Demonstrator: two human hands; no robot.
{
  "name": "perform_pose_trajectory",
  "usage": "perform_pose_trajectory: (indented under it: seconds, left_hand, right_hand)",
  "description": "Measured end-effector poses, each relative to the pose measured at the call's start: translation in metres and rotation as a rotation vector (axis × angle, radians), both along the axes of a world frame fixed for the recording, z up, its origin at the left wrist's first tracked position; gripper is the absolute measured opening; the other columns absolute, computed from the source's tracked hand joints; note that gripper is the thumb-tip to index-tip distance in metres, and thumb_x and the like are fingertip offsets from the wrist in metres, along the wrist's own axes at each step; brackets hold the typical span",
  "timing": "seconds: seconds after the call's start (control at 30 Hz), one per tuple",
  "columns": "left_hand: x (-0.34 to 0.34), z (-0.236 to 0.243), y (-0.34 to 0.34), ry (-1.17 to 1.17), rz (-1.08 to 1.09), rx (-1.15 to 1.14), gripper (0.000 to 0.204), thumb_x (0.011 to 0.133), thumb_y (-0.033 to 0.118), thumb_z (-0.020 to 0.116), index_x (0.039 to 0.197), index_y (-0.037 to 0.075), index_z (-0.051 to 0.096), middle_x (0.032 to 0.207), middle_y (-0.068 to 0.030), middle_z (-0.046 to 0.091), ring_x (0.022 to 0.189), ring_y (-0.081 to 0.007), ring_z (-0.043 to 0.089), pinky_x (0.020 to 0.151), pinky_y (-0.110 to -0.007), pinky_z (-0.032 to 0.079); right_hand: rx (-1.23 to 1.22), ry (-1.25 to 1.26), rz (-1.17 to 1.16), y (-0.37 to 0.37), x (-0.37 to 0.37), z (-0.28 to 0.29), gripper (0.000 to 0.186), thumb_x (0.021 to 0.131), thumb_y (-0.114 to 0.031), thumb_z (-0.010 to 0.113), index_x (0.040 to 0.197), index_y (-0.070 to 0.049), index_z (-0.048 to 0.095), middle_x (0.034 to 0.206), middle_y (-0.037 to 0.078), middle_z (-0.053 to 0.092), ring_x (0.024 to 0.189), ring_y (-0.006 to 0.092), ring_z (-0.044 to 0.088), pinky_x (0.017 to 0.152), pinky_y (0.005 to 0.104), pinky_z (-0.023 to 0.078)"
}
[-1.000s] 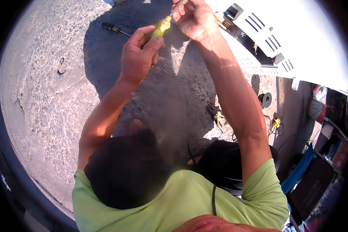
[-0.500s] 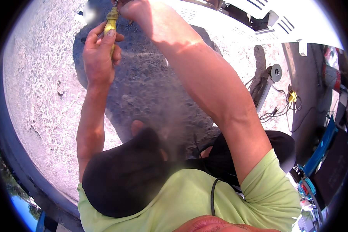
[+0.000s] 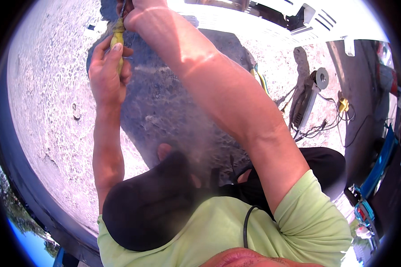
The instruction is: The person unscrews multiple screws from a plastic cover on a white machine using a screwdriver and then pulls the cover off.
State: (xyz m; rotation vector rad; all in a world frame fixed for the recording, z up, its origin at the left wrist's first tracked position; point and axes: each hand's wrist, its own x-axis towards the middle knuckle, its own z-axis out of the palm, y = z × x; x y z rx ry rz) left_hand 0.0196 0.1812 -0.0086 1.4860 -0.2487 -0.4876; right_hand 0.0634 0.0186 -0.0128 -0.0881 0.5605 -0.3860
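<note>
At the upper left, my left hand is wrapped around the yellow handle of what looks like a screwdriver. Its thumb lies along the handle, and a thin grey shaft points up from the collar. My right hand reaches across from the right to the shaft end, at the top edge. Its fingers are curled beside the shaft and partly cut off, so what they pinch cannot be made out. Both hands are above shaded, rough ground, close to my bent knees.
An angle grinder lies on the ground to the right, beside coiled black cable and a yellow plug. A yellow-and-green handled tool shows behind my right forearm. White slotted panels stand along the top right. A dark ledge curves along the left.
Both hands have shifted slightly left with the yellow-handled screwdriver, still close together. The view has moved a little, and the yellow-and-green tool behind my right forearm now shows.
</note>
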Motion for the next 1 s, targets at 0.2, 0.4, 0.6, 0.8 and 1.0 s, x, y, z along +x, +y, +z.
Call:
perform_pose_trajectory:
  seconds: [0.2, 0.4, 0.6, 0.8, 1.0]
  left_hand:
    - [0.003, 0.000, 0.001, 0.005, 0.010, -0.001, 0.041, 0.097, 0.016, 0.062, 0.130, -0.004, 0.048, 0.089, -0.0120, 0.063, 0.052, -0.0074, 0.047, 0.042, -0.022, 0.034]
    - [0.002, 0.006, -0.005, -0.023, 0.010, -0.040, 0.042, 0.097, 0.014, 0.063, 0.130, -0.006, 0.048, 0.088, -0.0114, 0.063, 0.050, -0.0065, 0.046, 0.041, -0.022, 0.032]
    - [0.000, 0.004, -0.003, -0.042, 0.027, 0.025, 0.040, 0.097, 0.014, 0.063, 0.130, -0.003, 0.051, 0.088, -0.0115, 0.063, 0.049, -0.0059, 0.044, 0.041, -0.021, 0.033]
    - [0.000, 0.009, -0.001, -0.049, 0.018, 0.035, 0.037, 0.096, 0.014, 0.063, 0.129, -0.002, 0.053, 0.086, -0.0111, 0.064, 0.050, -0.0056, 0.044, 0.042, -0.021, 0.034]
    - [0.002, 0.016, 0.002, -0.039, 0.027, 0.088, 0.036, 0.096, 0.013, 0.063, 0.128, -0.001, 0.053, 0.086, -0.0105, 0.064, 0.050, -0.0052, 0.045, 0.041, -0.020, 0.033]
  right_hand:
    - [-0.002, 0.024, -0.006, 0.003, 0.003, 0.000, 0.014, 0.092, -0.018, 0.063, 0.094, -0.005, 0.064, 0.077, 0.007, 0.066, 0.066, 0.0210, 0.063, 0.058, 0.0372, 0.046]
    - [0.000, 0.041, -0.016, 0.004, 0.005, 0.006, 0.014, 0.091, -0.018, 0.064, 0.093, -0.005, 0.064, 0.074, 0.008, 0.065, 0.063, 0.0211, 0.062, 0.056, 0.0375, 0.045]
    - [0.000, 0.060, -0.036, 0.002, 0.010, 0.007, 0.014, 0.089, -0.018, 0.065, 0.091, -0.004, 0.064, 0.072, 0.008, 0.064, 0.059, 0.0211, 0.061, 0.053, 0.0377, 0.043]
    - [0.007, 0.076, -0.059, 0.005, 0.016, 0.011, 0.014, 0.088, -0.018, 0.065, 0.090, -0.004, 0.065, 0.070, 0.008, 0.064, 0.056, 0.0212, 0.059, 0.050, 0.0380, 0.041]
    - [0.006, 0.087, -0.076, 0.007, 0.017, 0.018, 0.014, 0.087, -0.018, 0.066, 0.089, -0.004, 0.065, 0.067, 0.009, 0.063, 0.053, 0.0212, 0.058, 0.047, 0.0382, 0.040]
